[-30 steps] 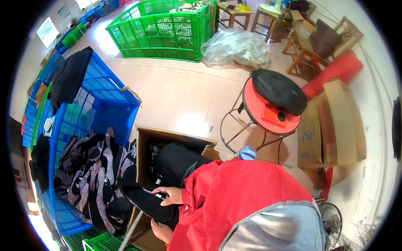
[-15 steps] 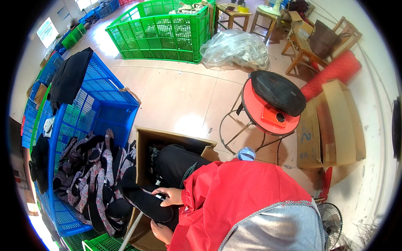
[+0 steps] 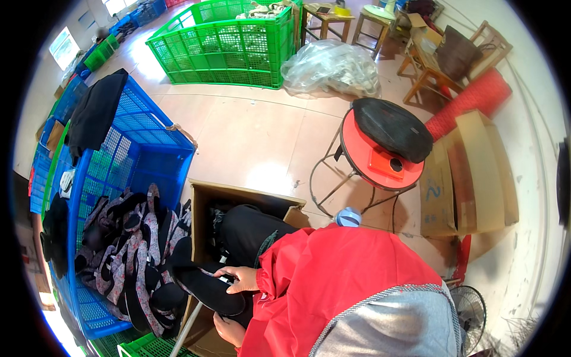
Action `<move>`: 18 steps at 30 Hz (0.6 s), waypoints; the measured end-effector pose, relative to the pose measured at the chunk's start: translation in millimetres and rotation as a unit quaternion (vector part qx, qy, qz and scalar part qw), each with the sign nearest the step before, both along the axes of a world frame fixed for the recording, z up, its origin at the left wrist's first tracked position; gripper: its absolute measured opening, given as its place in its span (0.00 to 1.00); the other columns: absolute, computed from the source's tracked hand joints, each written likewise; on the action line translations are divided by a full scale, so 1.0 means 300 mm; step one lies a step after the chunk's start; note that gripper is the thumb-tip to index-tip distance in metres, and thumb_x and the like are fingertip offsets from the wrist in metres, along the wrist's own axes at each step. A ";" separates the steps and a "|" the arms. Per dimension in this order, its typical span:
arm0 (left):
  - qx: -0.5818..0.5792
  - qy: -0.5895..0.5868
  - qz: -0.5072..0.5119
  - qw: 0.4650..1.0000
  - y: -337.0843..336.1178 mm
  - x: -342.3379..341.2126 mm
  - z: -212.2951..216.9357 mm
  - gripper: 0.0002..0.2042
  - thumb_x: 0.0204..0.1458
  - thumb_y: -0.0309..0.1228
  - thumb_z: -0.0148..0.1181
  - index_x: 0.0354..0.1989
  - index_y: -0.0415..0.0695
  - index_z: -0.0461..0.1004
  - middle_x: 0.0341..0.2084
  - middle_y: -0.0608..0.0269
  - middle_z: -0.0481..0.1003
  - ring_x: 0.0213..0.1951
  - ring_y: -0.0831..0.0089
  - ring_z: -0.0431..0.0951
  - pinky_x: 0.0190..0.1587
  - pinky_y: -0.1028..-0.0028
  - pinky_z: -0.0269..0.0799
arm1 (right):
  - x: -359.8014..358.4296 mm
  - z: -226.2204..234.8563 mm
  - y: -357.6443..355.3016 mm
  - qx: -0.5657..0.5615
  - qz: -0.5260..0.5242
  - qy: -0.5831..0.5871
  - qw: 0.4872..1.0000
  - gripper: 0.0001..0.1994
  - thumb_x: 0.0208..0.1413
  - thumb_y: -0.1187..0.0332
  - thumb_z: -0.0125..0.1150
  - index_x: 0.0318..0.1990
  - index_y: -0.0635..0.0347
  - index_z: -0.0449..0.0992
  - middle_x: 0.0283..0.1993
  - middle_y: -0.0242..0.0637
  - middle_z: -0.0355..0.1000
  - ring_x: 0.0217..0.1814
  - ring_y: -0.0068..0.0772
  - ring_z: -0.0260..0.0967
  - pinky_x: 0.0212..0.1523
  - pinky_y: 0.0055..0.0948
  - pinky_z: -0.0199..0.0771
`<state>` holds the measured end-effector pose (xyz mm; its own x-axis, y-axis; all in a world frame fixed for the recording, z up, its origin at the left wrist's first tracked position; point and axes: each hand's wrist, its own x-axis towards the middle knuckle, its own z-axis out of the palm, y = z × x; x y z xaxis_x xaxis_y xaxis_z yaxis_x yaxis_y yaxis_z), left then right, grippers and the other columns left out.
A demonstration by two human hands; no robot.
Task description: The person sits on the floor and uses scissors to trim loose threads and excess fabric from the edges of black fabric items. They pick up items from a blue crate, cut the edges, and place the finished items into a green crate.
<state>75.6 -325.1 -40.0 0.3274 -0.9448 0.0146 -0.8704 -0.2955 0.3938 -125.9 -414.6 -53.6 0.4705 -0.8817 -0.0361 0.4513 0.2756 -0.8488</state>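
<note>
- Head view: a black shoe [image 3: 205,285] lies across the person's lap, just over the near edge of an open cardboard box [image 3: 238,196] that stands on the floor.
- The right hand [image 3: 241,278] rests on top of the shoe, its fingers [image 3: 229,275] lying close together and flat on the upper, toward the end of the shoe that is farther from the box.
- The left hand [image 3: 229,329] sits below the shoe, nearer the lower edge of the picture than the box; it seems to cup the sole from beneath, but its fingers are hidden, so I cannot tell whether they are spread or curled.
- Both arms wear red sleeves [image 3: 333,279], just right of the box.
- Inside the box lies a dark bundle [image 3: 250,229].
- Touching the box's left side stands a blue crate [image 3: 140,149] holding many dark and patterned shoes [image 3: 125,256].
- Right of the box stands a round red stool [image 3: 380,157] with a black cushion [image 3: 392,128] on it.
- Well beyond the box, a green crate [image 3: 220,44] and a clear plastic bag [image 3: 330,68] sit on the floor.
</note>
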 end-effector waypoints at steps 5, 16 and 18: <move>0.010 -0.002 0.006 1.000 -0.003 0.003 -0.002 0.18 0.51 0.22 0.47 0.51 0.35 0.71 0.46 0.43 0.74 0.49 0.47 0.73 0.53 0.59 0.66 | -0.002 0.007 0.000 -0.007 -0.006 0.017 1.000 0.32 0.49 0.68 0.67 0.63 0.57 0.62 0.57 0.36 0.66 0.59 0.27 0.62 0.61 0.29 0.62; -0.004 0.010 -0.005 1.000 -0.003 -0.001 0.004 0.18 0.51 0.21 0.47 0.51 0.34 0.71 0.46 0.43 0.74 0.48 0.47 0.73 0.51 0.59 0.67 | 0.007 -0.005 -0.002 -0.011 -0.006 -0.008 1.000 0.32 0.49 0.70 0.66 0.63 0.58 0.61 0.57 0.36 0.66 0.58 0.26 0.62 0.61 0.28 0.62; -0.007 0.012 -0.001 1.000 -0.004 0.002 -0.005 0.18 0.51 0.21 0.47 0.51 0.34 0.71 0.45 0.43 0.74 0.48 0.47 0.73 0.52 0.59 0.67 | 0.011 -0.012 -0.001 -0.007 -0.007 -0.019 1.000 0.32 0.49 0.70 0.66 0.63 0.58 0.61 0.57 0.36 0.65 0.58 0.26 0.62 0.61 0.28 0.62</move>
